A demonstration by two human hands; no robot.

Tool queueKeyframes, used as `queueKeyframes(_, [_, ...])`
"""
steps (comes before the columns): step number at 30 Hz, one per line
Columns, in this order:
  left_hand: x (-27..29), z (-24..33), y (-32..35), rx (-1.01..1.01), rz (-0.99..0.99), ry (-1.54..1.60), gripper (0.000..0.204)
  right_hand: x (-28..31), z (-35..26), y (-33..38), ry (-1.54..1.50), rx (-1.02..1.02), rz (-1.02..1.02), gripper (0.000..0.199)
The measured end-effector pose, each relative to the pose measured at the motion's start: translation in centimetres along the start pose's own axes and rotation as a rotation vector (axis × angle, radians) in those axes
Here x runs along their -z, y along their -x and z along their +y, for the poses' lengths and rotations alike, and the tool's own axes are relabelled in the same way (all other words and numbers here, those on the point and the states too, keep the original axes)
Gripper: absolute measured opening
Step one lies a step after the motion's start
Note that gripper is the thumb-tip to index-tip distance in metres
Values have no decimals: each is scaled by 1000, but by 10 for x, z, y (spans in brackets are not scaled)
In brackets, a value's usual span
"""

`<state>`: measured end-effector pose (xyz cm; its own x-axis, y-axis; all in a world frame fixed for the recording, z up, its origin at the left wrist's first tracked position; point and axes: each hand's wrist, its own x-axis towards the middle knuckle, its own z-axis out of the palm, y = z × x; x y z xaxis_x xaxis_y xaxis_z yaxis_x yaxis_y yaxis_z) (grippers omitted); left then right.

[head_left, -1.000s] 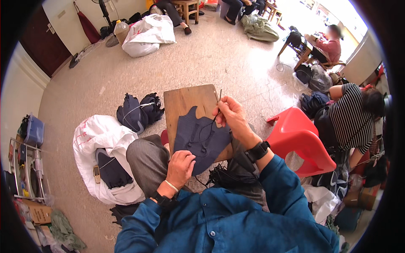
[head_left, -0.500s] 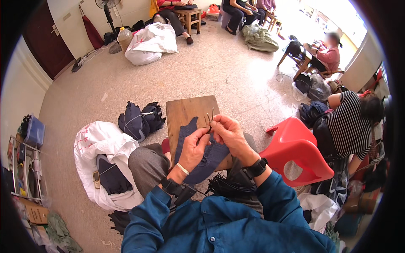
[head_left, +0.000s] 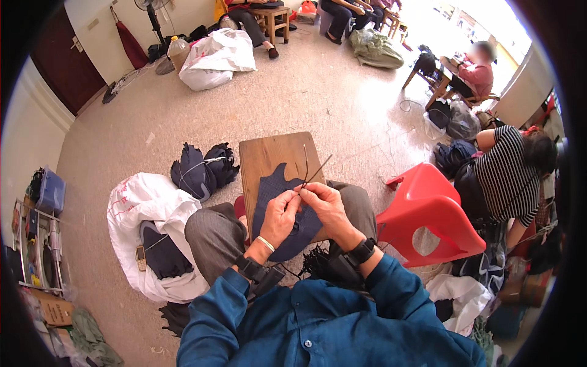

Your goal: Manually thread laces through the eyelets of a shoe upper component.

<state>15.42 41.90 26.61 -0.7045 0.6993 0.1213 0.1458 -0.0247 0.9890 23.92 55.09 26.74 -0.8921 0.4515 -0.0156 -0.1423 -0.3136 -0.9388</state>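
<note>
2 hands at work, fingertips together over the cloth. L hand (head_left: pixel 278 217): thumb + index pinched at the cord (head_left: pixel 306 165). R hand (head_left: pixel 327 208): same, pinched on cord just beside L. Other fingers curled.

Change: approx. 1 s ago L lay on the cloth & R held the cord up, well apart; 0.5 s ago hands already met, only short ends showing. Now both ends stand out longer, spread in a V.

Orientation: one cord end points nearly straight away from the person, the other slants away to R. Dark blue cloth (head_left: pixel 304 227) lies on the wooden counter (head_left: pixel 269 150) btwn the knees, partly under the hands; long axis runs near–far, narrow tip pointing away.

Edges: cloth's near end goes past the counter's near edge; L side close to L edge. Bare wood at far end. Knees flank both sides, red stool (head_left: pixel 422 211) beyond R knee, white sack (head_left: pixel 147 189) + tied bundle (head_left: pixel 191 171) off to L. Clear floor (head_left: pixel 306 92) past the far edge.
</note>
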Motion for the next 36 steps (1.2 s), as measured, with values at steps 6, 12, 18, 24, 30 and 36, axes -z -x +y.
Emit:
queueKeyframes(6, [5, -6, 0, 39, -27, -40, 23, -5, 6, -3, 97, 12, -39, 15])
queueKeyframes(12, [22, 1, 28, -392, 261, -563, 8, 4, 3, -22, 189, 23, 73, 15])
queueKeyframes(18, [39, -33, 82, -447, -225, -695, 19, 12, -6, -29, -67, -173, 21, 20])
queueKeyframes(24, [40, -47, 82, -473, -298, -878, 40, 10, -1, -46, -121, -292, -80, 22])
queueKeyframes(30, [41, -50, 84, -439, -379, -989, 60, 38, -6, -82, -65, -390, -105, 20])
queueKeyframes(36, [40, -47, 83, -366, -406, -960, 60, 61, -18, -123, 91, -369, -35, 19])
